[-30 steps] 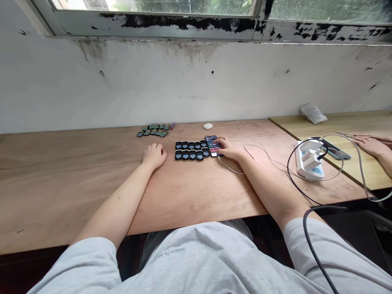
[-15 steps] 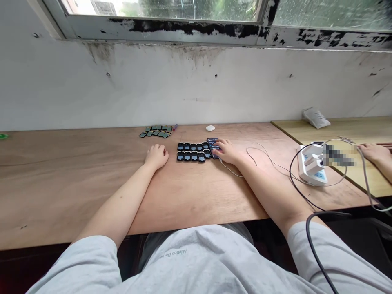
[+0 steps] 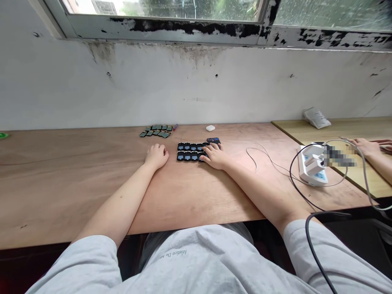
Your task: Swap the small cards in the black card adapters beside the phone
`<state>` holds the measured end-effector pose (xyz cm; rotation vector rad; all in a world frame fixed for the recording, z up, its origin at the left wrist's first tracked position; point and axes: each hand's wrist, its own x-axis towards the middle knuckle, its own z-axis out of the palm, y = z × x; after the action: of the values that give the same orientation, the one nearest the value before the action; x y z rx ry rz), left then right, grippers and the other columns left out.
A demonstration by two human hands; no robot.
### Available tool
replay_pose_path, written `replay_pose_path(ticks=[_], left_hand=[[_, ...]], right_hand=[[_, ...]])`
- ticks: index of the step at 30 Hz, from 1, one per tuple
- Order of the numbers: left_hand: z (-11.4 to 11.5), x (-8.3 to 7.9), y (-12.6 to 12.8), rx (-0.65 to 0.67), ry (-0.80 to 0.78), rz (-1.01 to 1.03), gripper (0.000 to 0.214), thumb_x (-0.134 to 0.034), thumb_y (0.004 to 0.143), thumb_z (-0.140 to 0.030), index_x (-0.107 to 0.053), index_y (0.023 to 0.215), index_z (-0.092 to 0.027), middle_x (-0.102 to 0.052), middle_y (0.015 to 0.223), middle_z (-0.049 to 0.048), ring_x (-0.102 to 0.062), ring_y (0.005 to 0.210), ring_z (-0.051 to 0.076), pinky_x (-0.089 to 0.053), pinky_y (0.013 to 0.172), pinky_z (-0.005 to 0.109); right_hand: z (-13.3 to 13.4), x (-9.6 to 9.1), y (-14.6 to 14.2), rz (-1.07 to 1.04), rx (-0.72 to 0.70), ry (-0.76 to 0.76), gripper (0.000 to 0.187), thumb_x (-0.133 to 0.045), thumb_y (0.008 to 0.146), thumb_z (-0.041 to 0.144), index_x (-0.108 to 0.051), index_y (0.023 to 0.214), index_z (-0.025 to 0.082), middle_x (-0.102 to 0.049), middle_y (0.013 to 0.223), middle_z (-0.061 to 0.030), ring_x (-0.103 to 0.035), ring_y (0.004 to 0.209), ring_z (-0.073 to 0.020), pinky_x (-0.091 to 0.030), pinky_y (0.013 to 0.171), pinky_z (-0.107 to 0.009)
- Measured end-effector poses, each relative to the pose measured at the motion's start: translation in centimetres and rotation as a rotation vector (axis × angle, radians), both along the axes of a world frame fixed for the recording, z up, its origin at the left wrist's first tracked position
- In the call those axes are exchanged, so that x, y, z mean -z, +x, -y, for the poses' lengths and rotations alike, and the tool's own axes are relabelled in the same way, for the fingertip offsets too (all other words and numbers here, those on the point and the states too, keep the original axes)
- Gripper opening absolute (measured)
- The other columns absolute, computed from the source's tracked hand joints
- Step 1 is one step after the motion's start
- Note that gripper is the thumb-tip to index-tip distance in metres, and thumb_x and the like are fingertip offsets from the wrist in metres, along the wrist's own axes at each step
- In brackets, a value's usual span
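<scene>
My left hand [image 3: 157, 156] rests on the wooden table, fingers curled into a loose fist with nothing visible in it. To its right lie two rows of small black modules with bluish-grey faces [image 3: 187, 156]. My right hand [image 3: 214, 157] lies over the right end of these rows, fingers spread, thumb and fingertips on or just above the last modules. It hides some of them. Behind that hand is a dark phone [image 3: 213, 141] with a lit screen, mostly covered. Farther back lies a group of small greenish square boards [image 3: 157, 130].
A screwdriver-like stick [image 3: 175, 127] lies beside the boards, and a white case [image 3: 210, 128] stands near the wall. Thin cables run to a white power strip [image 3: 312, 165] at the right. Another person's hands [image 3: 367, 147] are on the lighter table there.
My right hand has moved left and slightly nearer, from the phone onto the right end of the module rows. My left hand has not moved. The other person's hand has shifted slightly left.
</scene>
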<state>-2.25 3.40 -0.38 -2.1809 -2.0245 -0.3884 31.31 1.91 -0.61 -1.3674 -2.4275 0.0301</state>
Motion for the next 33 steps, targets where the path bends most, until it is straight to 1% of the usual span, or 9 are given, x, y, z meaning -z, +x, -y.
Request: replay_pose_path(ticks=[6, 11, 15, 17, 21, 24, 27, 29, 33], left_hand=[[0.2, -0.1, 0.1, -0.002, -0.011, -0.004, 0.026, -0.046, 0.095, -0.035, -0.065, 0.105, -0.020, -0.064, 0.115, 0.0171, -0.058, 0.112, 0.036, -0.047, 0.093, 0.047], [0.3, 0.0, 0.2, 0.001, -0.013, -0.004, 0.025, -0.046, 0.096, -0.034, -0.064, 0.104, -0.020, -0.063, 0.113, 0.0168, -0.058, 0.110, 0.036, -0.047, 0.092, 0.047], [1.5, -0.5, 1.0, 0.039, 0.085, -0.010, 0.025, -0.046, 0.094, -0.027, -0.064, 0.110, -0.018, -0.062, 0.117, 0.0173, -0.057, 0.113, 0.035, -0.045, 0.094, 0.047], [2.7, -0.7, 1.6, 0.124, 0.165, -0.022, 0.026, -0.045, 0.094, -0.023, -0.063, 0.112, -0.017, -0.062, 0.120, 0.0180, -0.055, 0.116, 0.035, -0.044, 0.097, 0.047], [6.0, -0.9, 3.4, 0.497, 0.189, -0.031, 0.025, -0.043, 0.096, -0.021, -0.064, 0.109, -0.019, -0.065, 0.115, 0.0150, -0.058, 0.112, 0.030, -0.044, 0.096, 0.043], [8.6, -0.7, 5.4, 0.713, 0.161, 0.010, 0.022, -0.044, 0.097, -0.022, -0.063, 0.107, -0.021, -0.067, 0.109, 0.0122, -0.062, 0.102, 0.025, -0.048, 0.091, 0.039], [10.5, -0.4, 7.5, 0.765, 0.166, 0.110, 0.019, -0.044, 0.100, -0.025, -0.062, 0.102, -0.021, -0.067, 0.094, 0.0090, -0.063, 0.085, 0.022, -0.049, 0.080, 0.036], [11.1, -0.3, 8.4, 0.765, 0.141, 0.145, 0.018, -0.044, 0.100, -0.026, -0.061, 0.099, -0.022, -0.066, 0.088, 0.0073, -0.063, 0.080, 0.021, -0.049, 0.076, 0.036], [11.1, -0.6, 8.4, 0.748, 0.099, 0.135, 0.016, -0.046, 0.099, -0.030, -0.060, 0.097, -0.023, -0.066, 0.094, 0.0086, -0.063, 0.084, 0.023, -0.050, 0.077, 0.038]], right_hand=[[1.4, -0.5, -0.1, -0.006, -0.001, 0.062, 0.052, -0.039, 0.105, 0.063, -0.064, 0.132, 0.025, -0.068, 0.132, -0.0149, -0.043, 0.139, -0.0381, -0.021, 0.121, -0.062], [2.6, -1.6, -0.4, -0.003, -0.028, 0.098, 0.050, -0.036, 0.107, 0.060, -0.072, 0.105, 0.025, -0.075, 0.100, -0.0129, -0.057, 0.117, -0.0348, -0.022, 0.119, -0.060], [3.1, -2.5, -0.3, -0.036, -0.045, 0.092, 0.050, -0.039, 0.107, 0.058, -0.075, 0.094, 0.026, -0.073, 0.089, -0.0117, -0.059, 0.109, -0.0334, -0.023, 0.119, -0.057], [3.4, -2.9, 0.0, -0.044, -0.043, 0.093, 0.049, -0.041, 0.107, 0.055, -0.076, 0.093, 0.024, -0.072, 0.090, -0.0136, -0.057, 0.110, -0.0345, -0.028, 0.115, -0.055], [4.1, -3.0, 0.6, -0.012, -0.095, 0.096, 0.049, -0.051, 0.104, 0.050, -0.078, 0.075, 0.022, -0.069, 0.093, -0.0173, -0.053, 0.110, -0.0371, -0.038, 0.104, -0.054], [5.0, -2.5, 0.0, 0.007, -0.202, 0.106, 0.046, -0.058, 0.101, 0.045, -0.075, 0.066, 0.021, -0.068, 0.094, -0.0160, -0.052, 0.107, -0.0344, -0.042, 0.098, -0.053], [6.2, -1.8, -1.5, -0.083, -0.345, 0.076, 0.041, -0.060, 0.100, 0.040, -0.072, 0.066, 0.021, -0.068, 0.095, -0.0130, -0.053, 0.100, -0.0298, -0.047, 0.092, -0.049], [6.9, -1.3, -2.5, -0.176, -0.431, 0.039, 0.034, -0.058, 0.099, 0.029, -0.072, 0.069, 0.022, -0.069, 0.098, -0.0104, -0.055, 0.095, -0.0262, -0.050, 0.091, -0.045], [7.4, -0.5, -3.5, -0.303, -0.620, -0.041, 0.016, -0.060, 0.092, 0.016, -0.075, 0.089, 0.021, -0.067, 0.115, -0.0110, -0.058, 0.108, -0.0257, -0.052, 0.099, -0.044]])
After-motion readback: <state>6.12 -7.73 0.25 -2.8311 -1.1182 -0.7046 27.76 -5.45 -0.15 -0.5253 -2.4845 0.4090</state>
